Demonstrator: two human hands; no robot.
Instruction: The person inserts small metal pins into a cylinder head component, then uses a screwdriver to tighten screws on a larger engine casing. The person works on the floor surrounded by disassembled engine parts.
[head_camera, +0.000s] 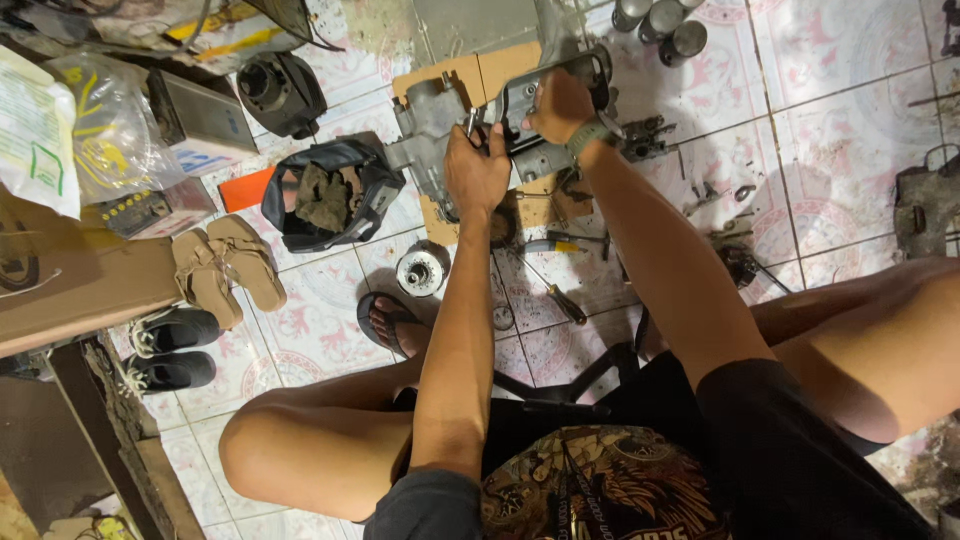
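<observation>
Two hands are working on a grey metal engine casing (440, 120) that is lying on a sheet of cardboard (480, 75) on the tiled floor (830, 130). The left hand (476, 172) is closing around a slim tool (470, 122) against the casing; the right hand (560, 105) is gripping the casing's upper edge. A screwdriver (555, 295) is lying near a sandalled foot (392, 322).

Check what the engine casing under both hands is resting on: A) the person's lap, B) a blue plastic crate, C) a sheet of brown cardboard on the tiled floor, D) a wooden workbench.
C: the grey metal engine casing, gripped by the left hand and right hand, sits on a brown cardboard sheet laid flat on the tiled floor.
</observation>
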